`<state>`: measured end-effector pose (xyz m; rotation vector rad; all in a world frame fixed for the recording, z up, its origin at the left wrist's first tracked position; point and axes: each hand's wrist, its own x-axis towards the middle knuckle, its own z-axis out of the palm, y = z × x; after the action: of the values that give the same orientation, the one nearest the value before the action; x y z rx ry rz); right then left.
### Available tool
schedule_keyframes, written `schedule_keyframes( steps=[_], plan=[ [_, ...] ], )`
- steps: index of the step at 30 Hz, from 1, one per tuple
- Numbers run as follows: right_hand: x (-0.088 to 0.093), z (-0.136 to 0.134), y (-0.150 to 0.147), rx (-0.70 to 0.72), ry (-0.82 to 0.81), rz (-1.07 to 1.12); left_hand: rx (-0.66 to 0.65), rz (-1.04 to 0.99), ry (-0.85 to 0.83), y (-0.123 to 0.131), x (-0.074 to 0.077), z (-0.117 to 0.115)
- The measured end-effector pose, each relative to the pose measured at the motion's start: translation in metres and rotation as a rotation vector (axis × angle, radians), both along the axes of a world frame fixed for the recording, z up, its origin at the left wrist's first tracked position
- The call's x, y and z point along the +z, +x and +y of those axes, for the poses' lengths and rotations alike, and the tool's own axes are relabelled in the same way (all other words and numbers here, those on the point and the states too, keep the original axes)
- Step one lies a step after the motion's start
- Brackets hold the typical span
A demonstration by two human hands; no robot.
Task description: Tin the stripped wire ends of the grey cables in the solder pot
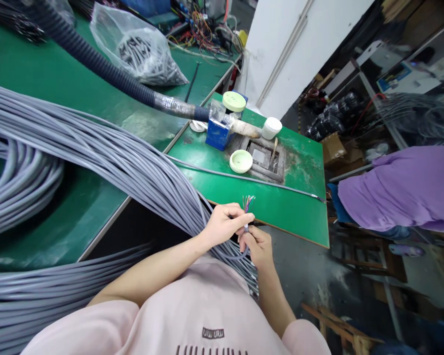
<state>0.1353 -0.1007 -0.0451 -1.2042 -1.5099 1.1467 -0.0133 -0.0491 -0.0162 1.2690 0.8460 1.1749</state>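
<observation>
My left hand (225, 224) pinches the thin coloured wires (248, 201) that fan out of the stripped end of a grey cable (240, 255). Just below, my right hand (257, 245) is closed round that cable's grey jacket, holding it upright. Both hands hover over the near edge of the small green table (281, 207). The held cable curves down under my right hand. A big bundle of grey cables (107, 158) sweeps past my left wrist and drops toward my lap.
On the small green table are a blue box (218, 134), pale green lids (240, 160), a white jar (271, 127) and a metal fixture (264, 160). A black corrugated hose (96, 56) crosses the large green bench (40, 74). A person in purple (403, 190) sits at right.
</observation>
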Motion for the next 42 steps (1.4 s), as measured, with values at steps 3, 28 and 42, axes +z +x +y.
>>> schedule_keyframes(
  steps=[3, 28, 42],
  plan=[
    [-0.001, 0.0, 0.0, 0.004, -0.005, -0.01, -0.009, -0.018, -0.012, 0.0, -0.001, 0.0],
    [0.003, 0.002, -0.002, 0.028, -0.03, -0.039, -0.005, -0.047, 0.032, -0.004, -0.004, -0.001],
    [0.0, -0.002, 0.0, 0.001, -0.045, -0.028, -0.049, -0.218, -0.184, -0.005, 0.003, -0.002]
  ],
)
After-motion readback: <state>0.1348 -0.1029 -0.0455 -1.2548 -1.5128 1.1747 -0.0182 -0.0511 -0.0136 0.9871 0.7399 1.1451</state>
